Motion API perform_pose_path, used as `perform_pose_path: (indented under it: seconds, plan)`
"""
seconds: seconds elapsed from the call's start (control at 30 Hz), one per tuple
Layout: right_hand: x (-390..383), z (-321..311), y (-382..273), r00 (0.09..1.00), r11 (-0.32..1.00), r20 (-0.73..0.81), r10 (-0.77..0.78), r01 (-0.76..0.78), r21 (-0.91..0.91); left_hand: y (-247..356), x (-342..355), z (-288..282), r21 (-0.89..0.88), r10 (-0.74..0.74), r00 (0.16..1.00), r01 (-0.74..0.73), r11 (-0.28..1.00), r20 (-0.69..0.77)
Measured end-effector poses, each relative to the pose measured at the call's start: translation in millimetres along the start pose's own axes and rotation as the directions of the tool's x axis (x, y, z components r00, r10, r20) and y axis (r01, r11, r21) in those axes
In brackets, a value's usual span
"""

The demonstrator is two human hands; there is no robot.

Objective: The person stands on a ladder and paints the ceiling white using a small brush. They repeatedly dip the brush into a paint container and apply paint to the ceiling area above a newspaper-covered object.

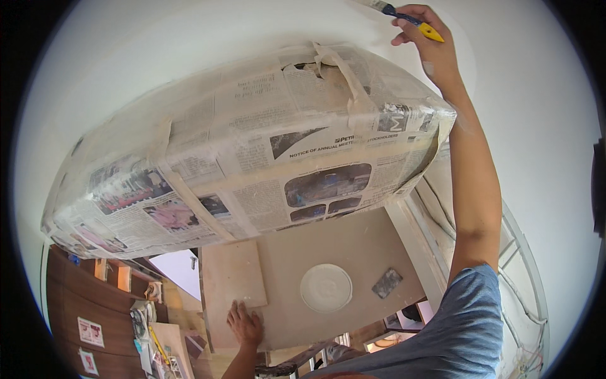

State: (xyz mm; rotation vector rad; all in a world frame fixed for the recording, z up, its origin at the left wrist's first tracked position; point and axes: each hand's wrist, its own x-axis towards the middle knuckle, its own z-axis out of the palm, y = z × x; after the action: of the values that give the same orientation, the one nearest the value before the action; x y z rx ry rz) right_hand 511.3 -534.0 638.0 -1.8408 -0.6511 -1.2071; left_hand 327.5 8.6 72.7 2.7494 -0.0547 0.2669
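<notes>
Up beside the white overhead surface (177, 57), the right hand (421, 26) pinches a paintbrush (404, 16) by its handle, thumb and fingers closed around the blue and yellow shaft. The brush slants up and leftward beyond the right end of the newspaper-wrapped box (246, 170); its bristle end runs to the edge of view, and I cannot tell whether it touches the white. That pale surface spreads broadly on both sides, giving the wrist room to swing, though the box's sharp right corner sits just beside the raised forearm (475, 189). Lower down, the left hand (245, 325) rests palm down, fingers a little apart, on a brown board (353, 246), fingertips at the lower edge of a lighter rectangular panel (233, 271). A plain stretch of board separates this hand from a shallow round white tub (326, 266) of smooth white stuff, and right of that lies a rectangular grey slab (387, 282), scuffed and blotchy. The box is all creased newsprint, dusty and taped along its seams; on top, near a dark ragged tear, a beige tape strip (356, 85) peels up and bends over the front edge.
</notes>
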Motion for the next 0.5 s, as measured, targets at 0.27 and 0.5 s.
perform_pose_path:
  seconds: [0.27, 0.5]
  plan:
    - [17.5, 1.6, -27.4, 0.961, 0.924, 0.268, -0.063, 0.158, -0.348, -3.9, 0.7, 0.5, -0.004, -0.046, 0.998, 0.047, 0.999, 0.05]
    - [36.0, 28.2, -33.6, 0.795, 0.573, 0.568, -0.212, 0.572, -0.587, -7.8, -0.6, 5.5, -0.04, -0.018, 1.0, 0.019, 0.999, 0.008]
